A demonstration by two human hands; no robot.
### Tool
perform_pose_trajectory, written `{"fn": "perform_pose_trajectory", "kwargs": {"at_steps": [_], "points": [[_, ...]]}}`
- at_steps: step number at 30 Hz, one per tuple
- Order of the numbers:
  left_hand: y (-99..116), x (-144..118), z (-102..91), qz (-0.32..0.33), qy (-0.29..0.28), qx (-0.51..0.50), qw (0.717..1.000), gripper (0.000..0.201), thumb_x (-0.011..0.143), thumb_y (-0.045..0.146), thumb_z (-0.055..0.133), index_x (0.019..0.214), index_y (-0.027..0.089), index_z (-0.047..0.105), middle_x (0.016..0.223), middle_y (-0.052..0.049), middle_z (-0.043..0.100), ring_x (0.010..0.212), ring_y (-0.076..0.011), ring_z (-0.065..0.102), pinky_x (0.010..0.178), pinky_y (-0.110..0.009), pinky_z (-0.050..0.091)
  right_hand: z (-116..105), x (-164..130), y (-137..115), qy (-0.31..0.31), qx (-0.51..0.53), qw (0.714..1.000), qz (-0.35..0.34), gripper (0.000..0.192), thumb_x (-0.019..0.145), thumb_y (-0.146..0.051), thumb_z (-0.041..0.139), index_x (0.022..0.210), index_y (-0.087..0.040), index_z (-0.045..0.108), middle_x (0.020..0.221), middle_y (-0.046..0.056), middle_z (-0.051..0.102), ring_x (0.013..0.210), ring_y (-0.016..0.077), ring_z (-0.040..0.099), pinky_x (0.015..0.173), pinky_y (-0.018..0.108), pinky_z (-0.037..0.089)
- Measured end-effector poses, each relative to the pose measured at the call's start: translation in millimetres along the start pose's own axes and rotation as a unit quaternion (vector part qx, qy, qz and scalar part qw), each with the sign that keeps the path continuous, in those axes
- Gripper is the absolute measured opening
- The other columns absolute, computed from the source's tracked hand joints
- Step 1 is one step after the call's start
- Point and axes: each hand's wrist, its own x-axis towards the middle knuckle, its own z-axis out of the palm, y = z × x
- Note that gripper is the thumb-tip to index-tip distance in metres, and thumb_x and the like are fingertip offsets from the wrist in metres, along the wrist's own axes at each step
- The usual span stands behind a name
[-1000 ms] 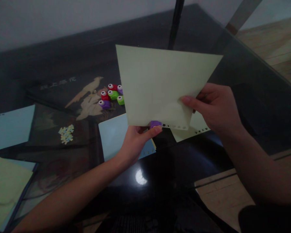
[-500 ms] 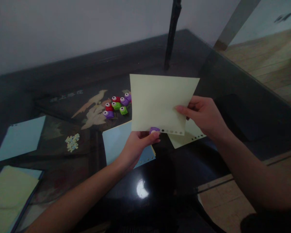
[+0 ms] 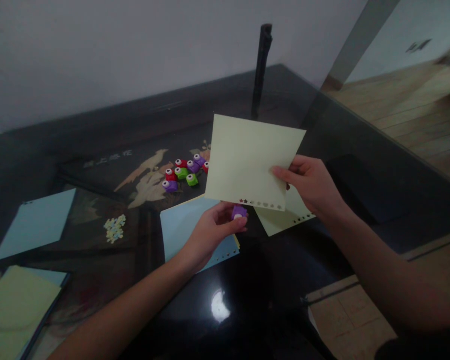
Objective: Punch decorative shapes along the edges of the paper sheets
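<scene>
My right hand [image 3: 315,189] pinches a pale yellow sheet of paper [image 3: 247,160] by its right edge and holds it up above the dark glossy table [image 3: 360,165]. A row of small punched shapes runs along the sheet's lower edge. My left hand [image 3: 210,232] grips a small purple craft punch [image 3: 239,212] just below that edge, apart from the paper. Under my hands lie a light blue sheet [image 3: 180,225] and another pale yellow punched sheet [image 3: 285,217].
Several red, green and purple punches [image 3: 183,172] cluster behind the blue sheet. A heap of punched-out bits [image 3: 115,228] lies left of it. More sheets [image 3: 37,222] and a green stack [image 3: 15,305] sit far left. A black pole [image 3: 260,70] stands at the back.
The purple punch has come off the sheet's lower edge and sits lower in my left hand. The sheet has moved farther from the camera, and the view has tilted up.
</scene>
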Motion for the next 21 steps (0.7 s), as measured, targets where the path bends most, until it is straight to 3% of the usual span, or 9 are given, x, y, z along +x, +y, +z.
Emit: {"fn": "perform_pose_trajectory", "kwargs": {"at_steps": [12, 17, 21], "points": [[-1.3, -4.0, -2.7, 0.075, -0.007, 0.227, 0.971, 0.056, 0.066, 0.022, 0.076, 0.118, 0.019, 0.056, 0.099, -0.005, 0.064, 0.09, -0.0198, 0.064, 0.076, -0.034, 0.056, -1.4, 0.0, -6.1, 0.028, -0.021, 0.999, -0.026, 0.009, 0.07, -0.025, 0.076, 0.07, -0.019, 0.07, 0.06, -0.002, 0.065, 0.047, 0.009, 0.049, 0.044, 0.024, 0.036], [-9.1, -4.4, -6.5, 0.197, -0.039, 0.336, 0.92, 0.055, 0.072, 0.01, 0.065, 0.124, 0.021, 0.051, 0.109, -0.005, 0.066, 0.094, -0.0167, 0.064, 0.079, -0.031, 0.058, -1.6, 1.2, -6.7, 0.036, -0.007, 0.999, -0.022, 0.009, 0.067, -0.025, 0.078, 0.068, -0.02, 0.071, 0.059, -0.002, 0.065, 0.047, 0.0089, 0.049, 0.043, 0.023, 0.035], [-10.2, -4.1, -11.7, 0.249, -0.032, 0.413, 0.875, 0.057, 0.073, 0.003, 0.06, 0.126, 0.021, 0.051, 0.113, -0.005, 0.066, 0.101, -0.0169, 0.062, 0.085, -0.032, 0.057, -2.3, 1.7, -5.5, 0.037, -0.006, 0.999, -0.029, 0.011, 0.067, -0.028, 0.079, 0.068, -0.02, 0.071, 0.059, -0.002, 0.065, 0.048, 0.0094, 0.049, 0.043, 0.024, 0.035]]}}
